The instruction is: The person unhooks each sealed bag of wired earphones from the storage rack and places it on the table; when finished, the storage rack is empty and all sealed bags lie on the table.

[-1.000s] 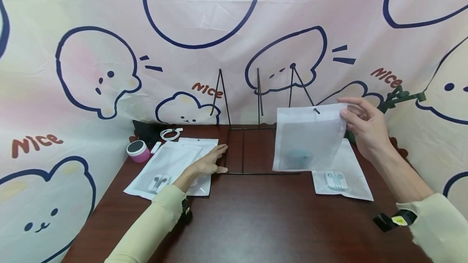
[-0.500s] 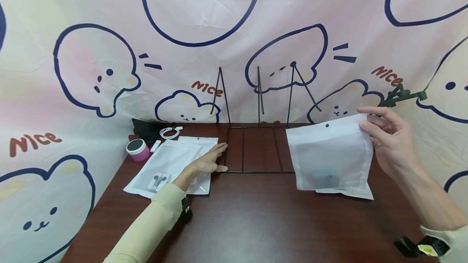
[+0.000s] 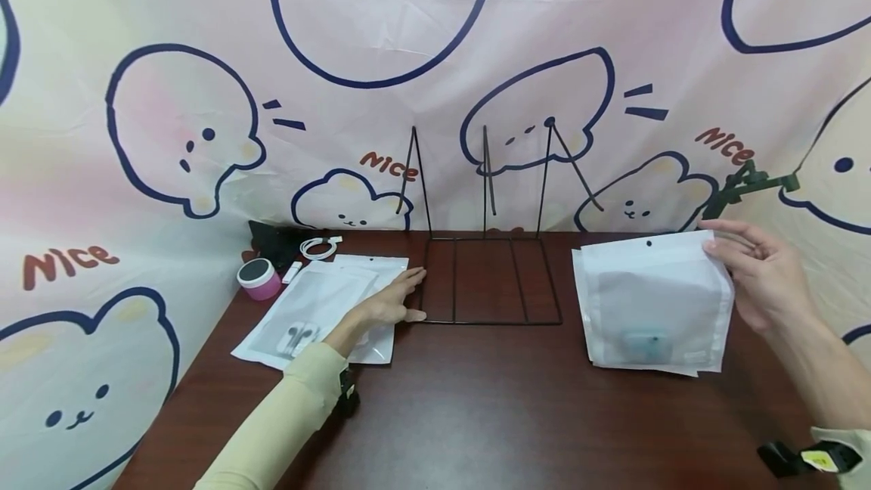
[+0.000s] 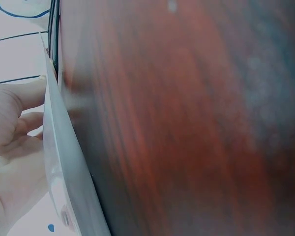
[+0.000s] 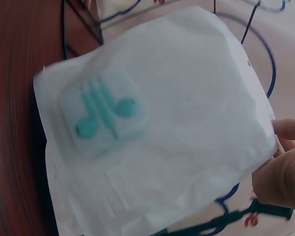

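My right hand (image 3: 769, 278) pinches the top right corner of a white pouch (image 3: 653, 271) with a small punched hole. Green-tinted earphones (image 5: 105, 110) in a squarish case show through the pouch in the right wrist view. Behind it lies another white pouch, mostly hidden, with only its edges showing. My left hand (image 3: 384, 305) lies with fingers extended at the left side of a black wire rack (image 3: 506, 323), its fingertips and thumb by the base wire. Beneath that hand are white pouches (image 3: 327, 301), one with earphones inside.
Three prongs (image 3: 578, 165) of the rack stick up and forward at the back. A pink jar (image 3: 260, 282) with a dark-topped lid, a coiled white cable (image 3: 318, 249) and a black object (image 3: 272, 244) stand at the back left. Behind the table (image 3: 476, 407) hangs a printed cloth (image 3: 367, 13).
My right hand has drawn the pouch off the rack's right prong, then moved it right and down over the other pouch. The left hand has stayed in place.
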